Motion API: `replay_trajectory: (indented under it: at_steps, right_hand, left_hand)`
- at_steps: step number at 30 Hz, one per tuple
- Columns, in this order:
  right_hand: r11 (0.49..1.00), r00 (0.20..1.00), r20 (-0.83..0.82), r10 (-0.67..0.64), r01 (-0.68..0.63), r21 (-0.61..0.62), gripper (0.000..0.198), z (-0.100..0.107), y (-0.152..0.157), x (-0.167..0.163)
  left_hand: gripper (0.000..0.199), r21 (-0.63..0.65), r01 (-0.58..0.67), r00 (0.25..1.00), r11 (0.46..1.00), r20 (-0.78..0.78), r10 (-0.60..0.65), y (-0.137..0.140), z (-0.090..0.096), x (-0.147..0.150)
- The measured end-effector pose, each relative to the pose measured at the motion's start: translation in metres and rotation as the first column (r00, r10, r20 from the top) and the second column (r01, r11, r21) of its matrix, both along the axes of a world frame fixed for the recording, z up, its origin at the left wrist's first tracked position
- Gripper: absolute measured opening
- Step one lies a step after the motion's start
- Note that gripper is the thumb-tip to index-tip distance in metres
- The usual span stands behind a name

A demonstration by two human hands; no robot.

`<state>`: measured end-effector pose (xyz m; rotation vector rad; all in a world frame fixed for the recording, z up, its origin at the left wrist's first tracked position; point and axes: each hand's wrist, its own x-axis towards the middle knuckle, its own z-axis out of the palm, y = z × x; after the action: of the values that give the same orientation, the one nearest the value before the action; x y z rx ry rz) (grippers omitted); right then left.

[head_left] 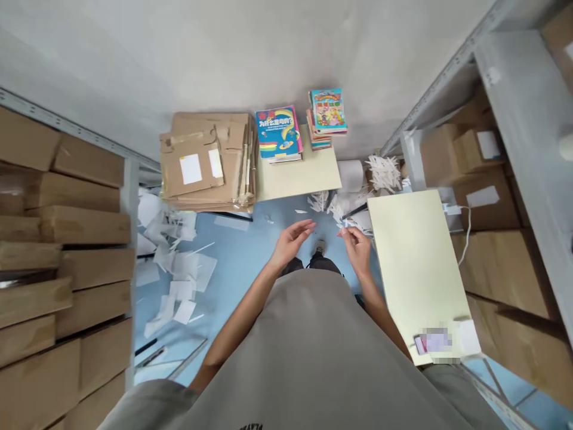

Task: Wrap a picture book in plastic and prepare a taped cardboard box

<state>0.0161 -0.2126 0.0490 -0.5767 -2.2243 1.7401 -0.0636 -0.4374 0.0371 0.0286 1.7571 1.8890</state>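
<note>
My left hand (292, 243) hovers in front of my body over the floor, its fingers stretched out and holding nothing. To the right, my right hand (357, 246) has its fingers bent together in a pinch. A small pale bit shows at its fingertips, too small to name and hard to tell from the paper scraps behind. Beyond both hands stands a pale yellow table (298, 179). On it are a stack of books with a blue cover on top (278, 134), a second stack of colourful books (328, 113) and a pile of flattened cardboard boxes (201, 164).
A second yellow table (414, 257) stands at my right, bearing a phone (421, 344). Shelves with cardboard boxes (94, 263) line the left; more boxes (505, 269) fill the right shelves. White paper sheets (183, 289) and shredded strips (384, 173) litter the blue floor.
</note>
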Motion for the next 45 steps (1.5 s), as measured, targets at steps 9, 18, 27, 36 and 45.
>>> replay_trajectory:
  at_steps: [9, 18, 27, 36, 45]
  right_hand:
    - [0.984, 0.983, 0.048, 0.178, -0.176, -0.032, 0.057, -0.016, 0.003, -0.148]
    - [0.998, 0.996, 0.065, 0.064, -0.064, -0.007, 0.052, -0.004, -0.029, -0.227]
    - [0.977, 0.965, 0.151, -0.212, 0.212, 0.016, 0.052, -0.011, -0.032, -0.26]
    - [0.973, 0.977, 0.102, -0.189, 0.172, 0.155, 0.054, -0.033, 0.044, -0.33]
    - [0.949, 0.965, 0.145, -0.218, 0.175, 0.263, 0.07, -0.103, 0.148, -0.461]
  left_hand:
    - [0.065, -0.069, -0.214, 0.97, 0.974, 0.102, 0.22, -0.023, -0.017, -0.086]
    - [0.063, 0.035, -0.107, 0.988, 0.994, 0.112, 0.103, -0.035, -0.024, -0.215]
    - [0.058, 0.074, 0.105, 0.993, 0.992, 0.051, -0.109, -0.027, -0.038, -0.334]
    - [0.055, 0.02, -0.065, 0.995, 0.998, 0.078, 0.063, -0.02, -0.034, -0.367]
    - [0.067, -0.107, -0.041, 0.996, 0.993, -0.078, 0.032, 0.092, -0.053, -0.394]
